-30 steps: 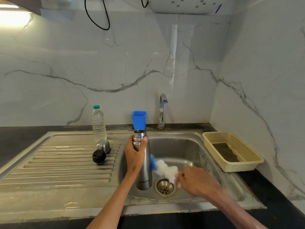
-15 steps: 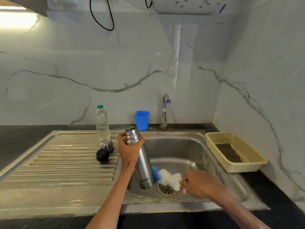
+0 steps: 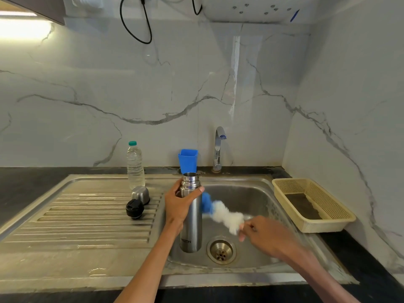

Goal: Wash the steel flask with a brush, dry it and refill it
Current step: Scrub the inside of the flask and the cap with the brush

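Note:
The steel flask [image 3: 191, 224] stands upright and uncapped over the left side of the sink basin [image 3: 251, 193]. My left hand [image 3: 178, 204] grips it just below the neck. My right hand [image 3: 265, 235] holds the handle of a brush [image 3: 220, 212] with a white and blue head, and the blue tip touches the flask's right side near the top. The brush is blurred by motion. The flask's steel cup [image 3: 141, 194] and black stopper [image 3: 134, 208] lie on the drainboard to the left.
A clear water bottle [image 3: 135, 166] with a green cap stands at the back of the drainboard [image 3: 76, 226]. A blue cup [image 3: 188, 159] and the tap [image 3: 218, 149] stand behind the basin. The drain [image 3: 221, 250] is beside the flask's base. A beige basket [image 3: 314, 204] sits right.
The flask went from tilted to upright. The brush head rose along the flask's right side from near the bottom towards the neck, and my right hand moved with it.

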